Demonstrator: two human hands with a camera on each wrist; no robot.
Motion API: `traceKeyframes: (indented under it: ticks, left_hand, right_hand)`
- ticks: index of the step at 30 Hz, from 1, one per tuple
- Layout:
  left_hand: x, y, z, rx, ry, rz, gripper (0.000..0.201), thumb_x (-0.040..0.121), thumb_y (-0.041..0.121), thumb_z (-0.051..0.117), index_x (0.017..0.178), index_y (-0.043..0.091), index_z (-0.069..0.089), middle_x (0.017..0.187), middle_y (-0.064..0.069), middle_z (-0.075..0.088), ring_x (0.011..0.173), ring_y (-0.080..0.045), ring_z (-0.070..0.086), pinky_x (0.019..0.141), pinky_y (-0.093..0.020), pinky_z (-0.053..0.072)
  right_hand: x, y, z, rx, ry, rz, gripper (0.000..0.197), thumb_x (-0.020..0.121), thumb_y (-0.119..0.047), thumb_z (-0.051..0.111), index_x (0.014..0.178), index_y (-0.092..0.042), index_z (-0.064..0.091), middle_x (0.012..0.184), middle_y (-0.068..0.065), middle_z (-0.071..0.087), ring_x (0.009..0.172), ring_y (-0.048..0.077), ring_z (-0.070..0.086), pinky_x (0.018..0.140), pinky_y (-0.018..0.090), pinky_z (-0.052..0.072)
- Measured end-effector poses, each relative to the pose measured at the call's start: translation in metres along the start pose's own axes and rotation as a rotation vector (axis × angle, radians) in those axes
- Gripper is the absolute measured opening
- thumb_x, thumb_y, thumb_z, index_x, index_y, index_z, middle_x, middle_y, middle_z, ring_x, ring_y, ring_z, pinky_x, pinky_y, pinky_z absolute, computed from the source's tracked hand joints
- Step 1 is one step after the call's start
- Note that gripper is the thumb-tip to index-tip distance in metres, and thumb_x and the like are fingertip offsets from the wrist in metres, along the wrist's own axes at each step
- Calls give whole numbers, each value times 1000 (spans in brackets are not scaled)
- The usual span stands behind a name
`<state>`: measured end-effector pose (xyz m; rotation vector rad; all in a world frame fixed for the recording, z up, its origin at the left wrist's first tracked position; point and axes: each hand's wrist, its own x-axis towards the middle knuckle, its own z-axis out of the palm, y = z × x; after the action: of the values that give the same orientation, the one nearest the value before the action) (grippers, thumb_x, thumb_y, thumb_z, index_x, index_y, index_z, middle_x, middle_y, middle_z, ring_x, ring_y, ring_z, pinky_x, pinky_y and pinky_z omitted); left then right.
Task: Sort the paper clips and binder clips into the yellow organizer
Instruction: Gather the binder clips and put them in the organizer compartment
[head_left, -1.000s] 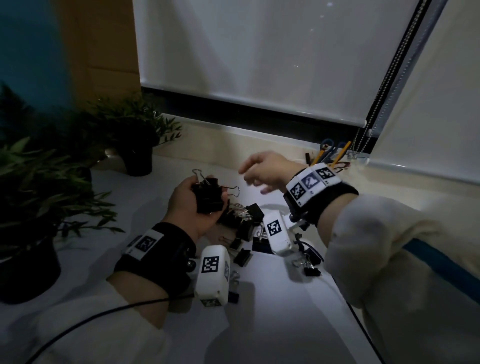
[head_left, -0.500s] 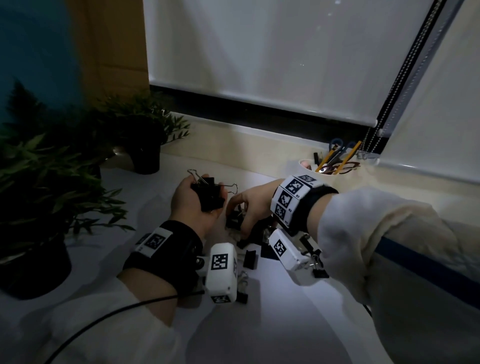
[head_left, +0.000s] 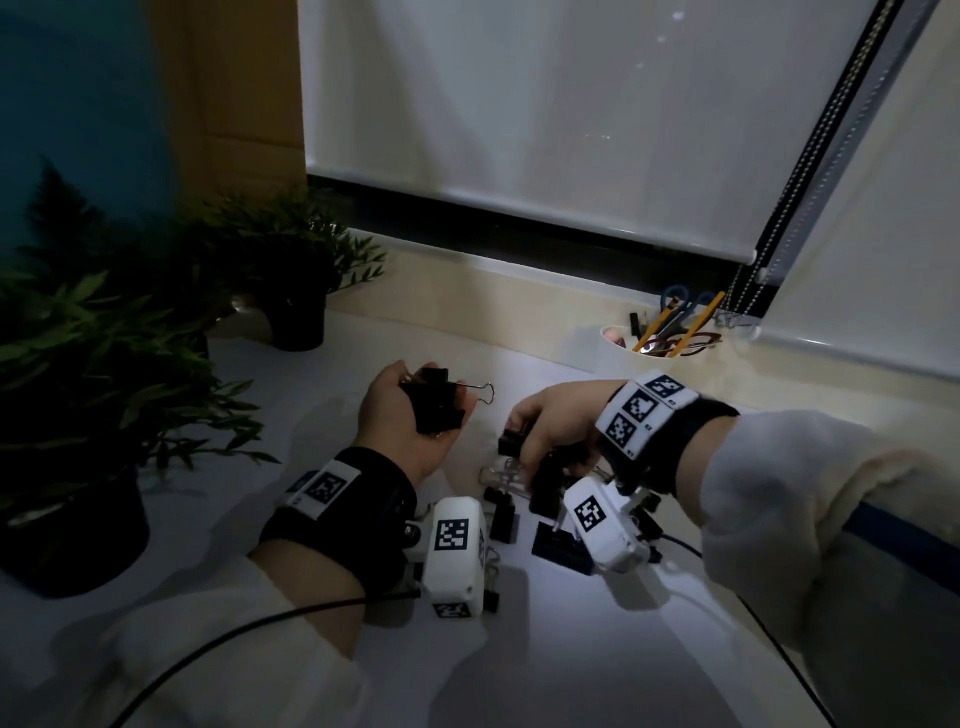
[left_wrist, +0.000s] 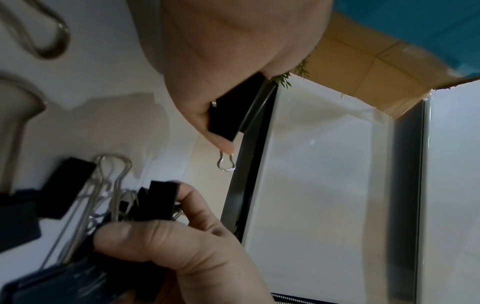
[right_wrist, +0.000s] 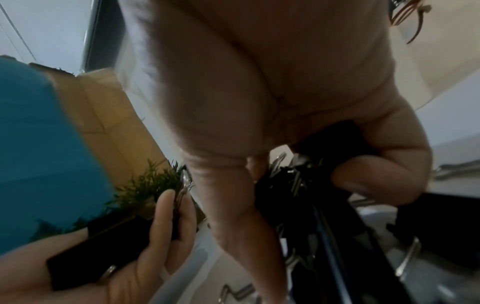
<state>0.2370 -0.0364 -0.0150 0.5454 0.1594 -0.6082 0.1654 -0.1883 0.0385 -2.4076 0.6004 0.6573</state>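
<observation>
A: Head view, middle of the frame: the left hand (head_left: 410, 415) lies palm up, fingers curled round a bunch of black binder clips (head_left: 434, 402), one wire handle sticking out toward the right.

B: And the right hand (head_left: 550, 421)?

A: Just to the right of it, palm down on the loose pile of binder clips (head_left: 545, 499) on the white table (head_left: 519, 665). Its fingers are bent into the pile and close round black clips there.

B: Does the wrist camera agree?

A: Yes. In the right wrist view the thumb and a curled finger (right_wrist: 363, 174) bracket a tangle of black clip bodies and wire handles at centre right. The left hand shows at lower left of that frame with a black clip (right_wrist: 103, 253) across its palm.

B: The yellow organizer?

A: I cannot make it out in any view. Paper clips I cannot pick out either; the scene is dim.

B: What else is there?

A: A white cup (head_left: 623, 353) of pencils and scissors at the right, above the right wrist, and potted plants (head_left: 296, 291) along the left edge. More clips lie in the lower middle, between the two wrist cameras.
</observation>
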Motion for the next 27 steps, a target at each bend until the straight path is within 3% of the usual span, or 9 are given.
traceKeyframes:
  ticks: [4, 8, 12, 16, 21, 24, 27]
  left_hand:
    - [0, -2, 0, 20, -4, -21, 39, 101, 36, 37, 84, 8, 59, 82, -13, 62, 79, -29, 60, 68, -40, 51]
    - [-2, -6, 2, 22, -13, -58, 37, 100, 35, 41, 81, 9, 58, 67, -10, 68, 80, -30, 59, 73, -44, 52]
    - [-3, -9, 4, 33, -44, -112, 31, 99, 33, 42, 78, 12, 51, 90, -10, 62, 88, -34, 59, 73, -46, 54]
    - [-7, -18, 6, 51, -97, -188, 30, 98, 36, 45, 92, 8, 57, 96, -13, 62, 99, -38, 57, 92, -56, 47]
    - [-13, -24, 10, 100, -259, -168, 30, 97, 21, 42, 96, 6, 68, 100, -19, 67, 95, -37, 62, 96, -55, 46]
    - [-14, -29, 15, 132, -284, -151, 35, 99, 15, 33, 100, 9, 67, 105, -21, 67, 98, -37, 62, 95, -54, 45]
    - [-19, -33, 23, 158, -289, -196, 37, 98, 17, 30, 101, 10, 66, 104, -21, 67, 96, -36, 63, 93, -54, 44]
  right_hand:
    - [-3, 10, -11, 40, 36, 23, 36, 59, -2, 85, 84, -23, 69, 104, 21, 72, 80, 34, 64, 63, 37, 48]
    - [-22, 3, -33, 158, 204, -84, 32, 67, 0, 81, 85, -23, 69, 95, 13, 67, 78, 28, 61, 59, 33, 50]
    - [-50, -22, -47, 265, 311, -293, 34, 69, 3, 78, 90, -21, 66, 86, 8, 63, 66, 20, 57, 61, 34, 48]
    - [-61, -45, -38, 310, 295, -463, 37, 68, 5, 77, 87, -25, 65, 88, 7, 63, 66, 19, 58, 55, 30, 47]
    - [-40, -51, -7, 184, 311, -518, 32, 70, -3, 78, 88, -24, 62, 93, 10, 65, 77, 28, 66, 63, 40, 58]
    - [-30, -43, 8, 2, 342, -511, 31, 74, -18, 78, 97, -27, 61, 95, -2, 62, 84, 19, 64, 61, 30, 56]
    - [-32, -31, 11, 89, 367, -508, 26, 78, -19, 75, 99, -25, 60, 93, -2, 61, 83, 17, 63, 63, 33, 59]
